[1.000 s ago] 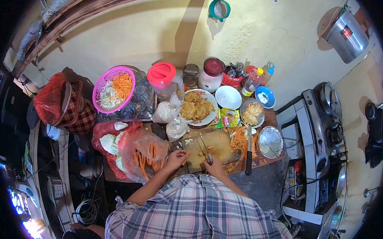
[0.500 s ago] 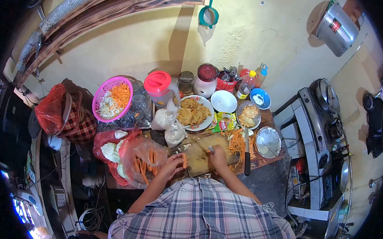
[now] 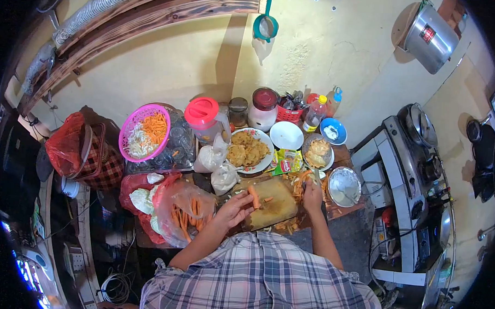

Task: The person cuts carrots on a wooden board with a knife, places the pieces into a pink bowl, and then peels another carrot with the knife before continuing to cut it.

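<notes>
My left hand point(image 3: 233, 209) holds a whole orange carrot point(image 3: 254, 198) over the left part of a wooden cutting board point(image 3: 279, 207). A small carrot piece lies on the board beside it. My right hand point(image 3: 312, 196) is at the board's right end, fingers curled over the handle of a knife point(image 3: 315, 177) whose blade points away from me. A pile of cut carrot strips point(image 3: 299, 186) lies just left of that hand. A clear plastic bag of whole carrots point(image 3: 188, 207) sits left of my left hand.
Behind the board stand a plate of fritters point(image 3: 249, 149), a white bowl point(image 3: 286, 135), a red-lidded jug point(image 3: 205, 117), jars and bottles. A pink basket of shredded vegetables point(image 3: 146, 132) sits at the left, a metal bowl point(image 3: 344, 186) and a gas stove point(image 3: 416, 155) at the right.
My left hand took a carrot from beside the bag and brought it onto the board. My right hand left the middle of the board and moved right to the knife.
</notes>
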Motion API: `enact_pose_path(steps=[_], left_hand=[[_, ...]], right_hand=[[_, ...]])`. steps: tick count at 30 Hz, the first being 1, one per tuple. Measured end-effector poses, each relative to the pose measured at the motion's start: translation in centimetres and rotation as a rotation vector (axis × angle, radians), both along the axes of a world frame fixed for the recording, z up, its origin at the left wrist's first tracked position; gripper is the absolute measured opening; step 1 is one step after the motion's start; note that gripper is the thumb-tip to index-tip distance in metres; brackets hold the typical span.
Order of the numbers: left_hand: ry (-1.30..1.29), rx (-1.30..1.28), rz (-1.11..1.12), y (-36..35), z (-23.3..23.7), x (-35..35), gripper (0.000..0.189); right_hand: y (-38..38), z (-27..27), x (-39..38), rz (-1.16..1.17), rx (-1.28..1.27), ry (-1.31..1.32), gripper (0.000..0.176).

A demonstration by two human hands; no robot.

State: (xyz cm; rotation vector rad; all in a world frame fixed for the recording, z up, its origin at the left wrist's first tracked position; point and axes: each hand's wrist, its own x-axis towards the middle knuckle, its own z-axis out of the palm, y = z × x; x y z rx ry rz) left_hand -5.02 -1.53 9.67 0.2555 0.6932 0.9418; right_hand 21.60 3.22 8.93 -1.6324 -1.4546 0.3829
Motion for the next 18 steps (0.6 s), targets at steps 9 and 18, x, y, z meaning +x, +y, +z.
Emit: enact_pose_path(steps=[9, 18], left_hand=[[-0.302, 0.011, -0.036, -0.2, 2.3, 0.4, 0.023], [-0.037, 0.085, 0.047, -1.0, 6.4, 1.6, 0.026]], right_hand=[[-3.5, 8.4, -2.5, 0.508, 0.166, -0.172, 0.025], [-3.3, 8.5, -1.9, 0.503, 0.229, -0.194, 0.030]])
